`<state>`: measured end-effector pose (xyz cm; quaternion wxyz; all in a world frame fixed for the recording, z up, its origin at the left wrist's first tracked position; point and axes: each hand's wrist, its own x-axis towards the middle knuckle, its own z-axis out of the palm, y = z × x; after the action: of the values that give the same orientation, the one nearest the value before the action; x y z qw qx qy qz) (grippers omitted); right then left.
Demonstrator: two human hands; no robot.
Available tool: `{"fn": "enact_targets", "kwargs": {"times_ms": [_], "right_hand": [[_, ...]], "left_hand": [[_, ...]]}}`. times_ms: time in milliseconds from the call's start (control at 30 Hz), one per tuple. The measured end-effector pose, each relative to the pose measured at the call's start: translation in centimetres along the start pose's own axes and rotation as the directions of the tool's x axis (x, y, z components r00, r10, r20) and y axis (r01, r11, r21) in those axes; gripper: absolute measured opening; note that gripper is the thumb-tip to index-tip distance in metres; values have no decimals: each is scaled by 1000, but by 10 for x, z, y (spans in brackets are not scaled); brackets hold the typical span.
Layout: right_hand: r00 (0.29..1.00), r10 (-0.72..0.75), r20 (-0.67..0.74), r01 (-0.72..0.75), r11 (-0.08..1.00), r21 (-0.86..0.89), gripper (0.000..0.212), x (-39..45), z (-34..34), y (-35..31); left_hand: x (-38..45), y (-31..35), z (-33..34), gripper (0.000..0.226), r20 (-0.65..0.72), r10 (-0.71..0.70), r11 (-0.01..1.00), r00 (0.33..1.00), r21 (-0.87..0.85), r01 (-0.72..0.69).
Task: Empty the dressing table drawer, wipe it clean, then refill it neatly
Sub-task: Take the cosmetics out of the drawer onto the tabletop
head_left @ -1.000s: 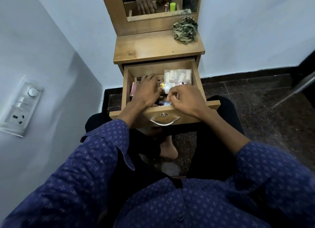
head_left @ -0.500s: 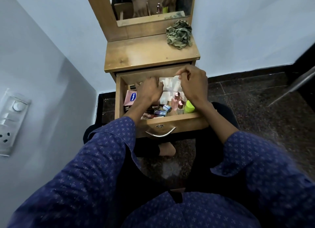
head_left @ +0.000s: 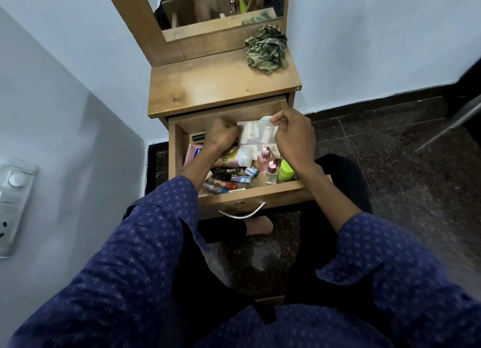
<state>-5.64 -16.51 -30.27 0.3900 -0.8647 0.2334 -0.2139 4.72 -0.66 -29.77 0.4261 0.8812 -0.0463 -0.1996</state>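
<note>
The wooden drawer of the dressing table is pulled out and full of cosmetics. Both hands grip a clear plastic pack of white tubes at the drawer's back: my left hand pinches its left edge, my right hand its upper right corner. In the drawer lie a pink box, a white bottle, two pink-capped perfume bottles, a lime-green jar and several small tubes. A crumpled green cloth lies on the table top's back right corner.
The bare wooden table top lies behind the drawer, with a mirror above it. A grey wall with a switch panel stands close on the left. Dark stone floor spreads to the right. My knees sit under the drawer.
Both hands moved from the drawer's front to its back and took hold of the plastic pack, uncovering the bottles and tubes at the front.
</note>
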Motion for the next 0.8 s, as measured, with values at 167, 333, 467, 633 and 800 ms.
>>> {"fn": "enact_targets", "kwargs": {"times_ms": [167, 333, 467, 633, 800], "right_hand": [[1000, -8, -12, 8, 1000, 16, 23, 0, 0, 1], [999, 2, -35, 1, 998, 69, 20, 0, -1, 0], [998, 13, -66, -6, 994, 106, 18, 2, -3, -2], [998, 46, -45, -36, 977, 209, 14, 2, -4, -4], [997, 33, 65, -54, 932, 360, 18, 2, -4, -10]], "left_hand": [[-3, 0, -5, 18, -1, -35, 986, 999, -163, 34], [-9, 5, -7, 10, -111, -31, 975, 993, -222, 5], [-15, 6, -15, 14, -169, -6, 954, 986, -295, -45], [-20, 2, -32, 18, -176, -11, 908, 984, -415, -64], [-24, 0, -53, 23, -169, -69, 847, 983, -531, -32]]}}
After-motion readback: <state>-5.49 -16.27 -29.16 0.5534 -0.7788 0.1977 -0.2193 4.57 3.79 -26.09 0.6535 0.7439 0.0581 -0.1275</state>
